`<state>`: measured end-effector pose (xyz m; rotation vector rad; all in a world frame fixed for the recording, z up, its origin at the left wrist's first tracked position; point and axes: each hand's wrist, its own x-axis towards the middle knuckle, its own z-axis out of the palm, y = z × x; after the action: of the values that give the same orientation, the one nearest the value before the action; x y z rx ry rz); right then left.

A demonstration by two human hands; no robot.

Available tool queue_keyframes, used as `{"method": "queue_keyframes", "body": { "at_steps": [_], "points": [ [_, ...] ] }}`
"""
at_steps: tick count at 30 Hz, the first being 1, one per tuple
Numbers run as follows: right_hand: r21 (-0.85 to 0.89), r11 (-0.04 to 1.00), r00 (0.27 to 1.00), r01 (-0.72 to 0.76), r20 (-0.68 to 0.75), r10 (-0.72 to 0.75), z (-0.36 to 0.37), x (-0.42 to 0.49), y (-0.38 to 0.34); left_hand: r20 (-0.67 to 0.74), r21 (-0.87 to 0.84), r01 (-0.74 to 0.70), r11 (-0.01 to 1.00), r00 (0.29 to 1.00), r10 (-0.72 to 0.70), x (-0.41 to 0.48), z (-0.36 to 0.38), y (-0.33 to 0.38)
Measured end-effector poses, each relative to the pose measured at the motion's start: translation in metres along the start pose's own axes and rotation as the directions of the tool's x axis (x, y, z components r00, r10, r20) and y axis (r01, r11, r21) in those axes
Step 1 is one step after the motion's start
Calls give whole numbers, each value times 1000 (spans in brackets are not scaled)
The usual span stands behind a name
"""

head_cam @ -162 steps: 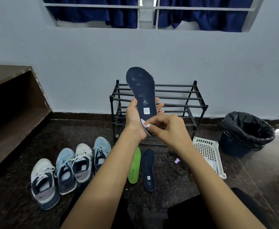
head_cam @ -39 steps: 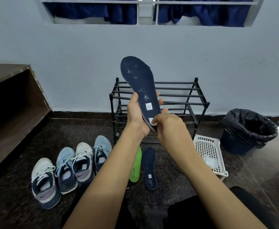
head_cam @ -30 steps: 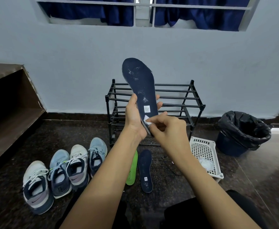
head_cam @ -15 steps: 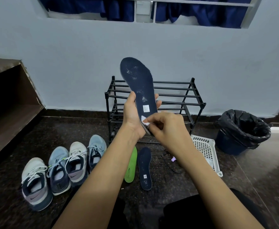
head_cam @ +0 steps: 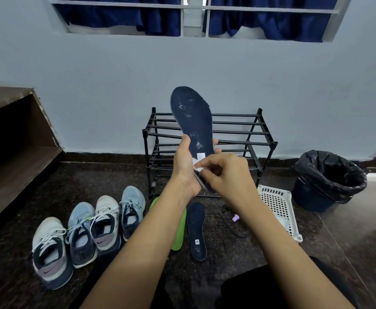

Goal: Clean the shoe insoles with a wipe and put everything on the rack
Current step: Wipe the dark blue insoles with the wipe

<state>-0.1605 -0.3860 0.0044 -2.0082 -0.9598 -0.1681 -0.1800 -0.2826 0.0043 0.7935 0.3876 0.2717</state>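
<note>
My left hand [head_cam: 185, 166] grips a dark blue insole [head_cam: 193, 118] by its heel and holds it upright before the black shoe rack [head_cam: 252, 134]. White specks dot its surface and a small white label sits near the heel. My right hand [head_cam: 226, 173] pinches a white wipe [head_cam: 197, 164] against the heel end. On the floor below lie a green insole [head_cam: 179, 228], partly hidden by my left arm, and a second dark blue insole [head_cam: 196, 230].
Several sneakers [head_cam: 86, 230] stand in a row on the dark floor at the left. A white perforated basket [head_cam: 278, 208] and a black-lined bin [head_cam: 328, 179] sit at the right. A small purple object [head_cam: 235, 218] with a dark cord lies near the basket. A wooden shelf [head_cam: 15, 148] is far left.
My right hand has kept rubbing the wipe in small strokes over the insole's heel; the insole stays upright in my left hand. The view shifted slightly.
</note>
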Motion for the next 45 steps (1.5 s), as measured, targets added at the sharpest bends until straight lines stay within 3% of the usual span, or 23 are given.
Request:
{"method": "queue_keyframes", "body": {
  "at_steps": [3,11,15,19,24,29,37,45],
  "points": [
    [42,999,999,-19,45,17,-1,-2,1,-13,-43,-36,998,999,35,2,-1,3],
    [-21,998,989,57,-134,-59,4,-1,9,-19,35,76,997,997,-75,-4,5,-17],
    [0,1000,998,-6,-70,6,0,0,8,-15,36,123,992,992,-123,-2,5,-16],
    [21,999,999,-26,38,26,0,-5,9,-24,-21,38,999,999,-38,4,1,-4],
    [45,998,995,48,-90,-44,9,-6,8,-32,1,8,1000,999,-8,3,0,-5],
    [1,999,985,40,-171,-39,9,-1,12,-38,69,112,991,993,-110,-7,4,-22],
    [65,997,999,-40,-18,42,4,-7,5,-37,-5,62,998,997,-62,1,0,-3],
    [53,998,986,34,-166,-25,19,-3,8,-75,-20,61,998,995,-63,-2,0,-9]
  ]
}}
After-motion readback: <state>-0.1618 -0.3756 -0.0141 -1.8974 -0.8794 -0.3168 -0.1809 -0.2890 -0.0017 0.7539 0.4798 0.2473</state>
